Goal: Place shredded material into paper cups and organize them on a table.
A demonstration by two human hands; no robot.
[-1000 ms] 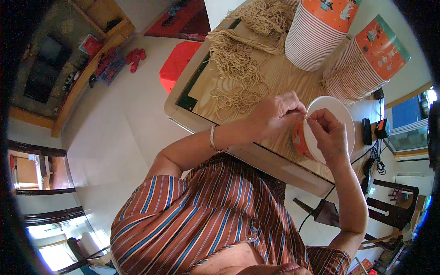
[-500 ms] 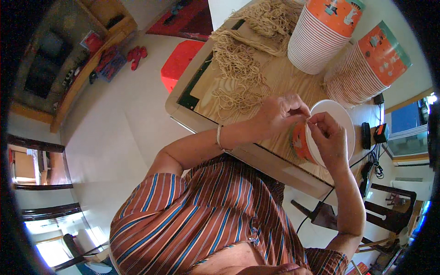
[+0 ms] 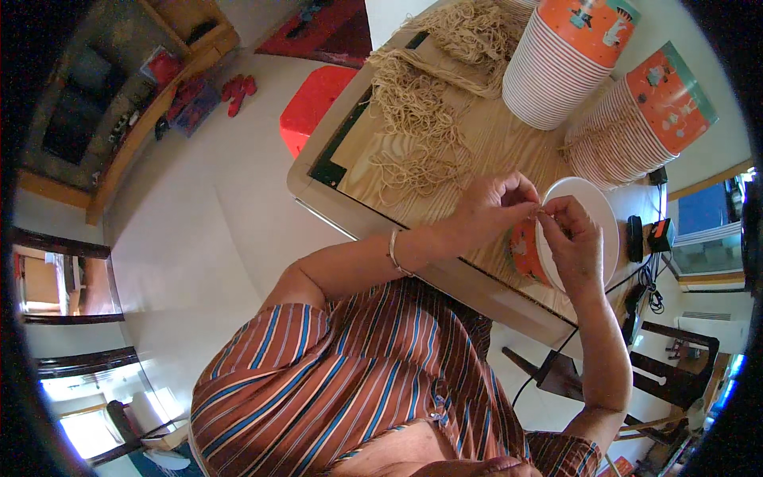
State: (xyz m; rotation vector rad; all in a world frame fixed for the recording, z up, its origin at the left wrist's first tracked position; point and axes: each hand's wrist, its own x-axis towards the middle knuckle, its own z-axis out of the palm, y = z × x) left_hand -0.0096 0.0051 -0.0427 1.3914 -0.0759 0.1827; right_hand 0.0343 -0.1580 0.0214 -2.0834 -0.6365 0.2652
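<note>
My left hand (image 3: 499,205), right hand (image 3: 578,242): fingertips pinched together, contents I cannot tell. Orange paper tub (image 3: 525,254), right: probably light, crushable; best gripped gently at the rim.

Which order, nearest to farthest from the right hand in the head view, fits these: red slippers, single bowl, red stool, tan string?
1. Single bowl: right by the right hand.
2. Tan string: left of it, on the table.
3. Red stool: past the table's left edge.
4. Red slippers: farther left, on the floor.
</note>
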